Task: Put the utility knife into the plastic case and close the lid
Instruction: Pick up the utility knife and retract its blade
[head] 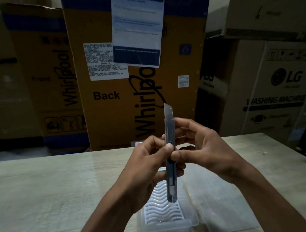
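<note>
I hold a long grey utility knife [172,181] upright above the table, its blade [168,110] pushed out at the top. My left hand [149,163] grips the knife's middle from the left. My right hand [202,148] pinches it from the right, fingers near the upper body. Directly below stands the clear plastic case [167,219], open, with a white wavy insert inside. Its transparent lid [218,203] lies flat to the right of the case.
The pale wooden table [53,191] stretches to both sides. Behind its far edge stand large cardboard appliance boxes [109,101], one with a printed sheet [138,27] hanging on it. More boxes [280,88] are stacked at the right.
</note>
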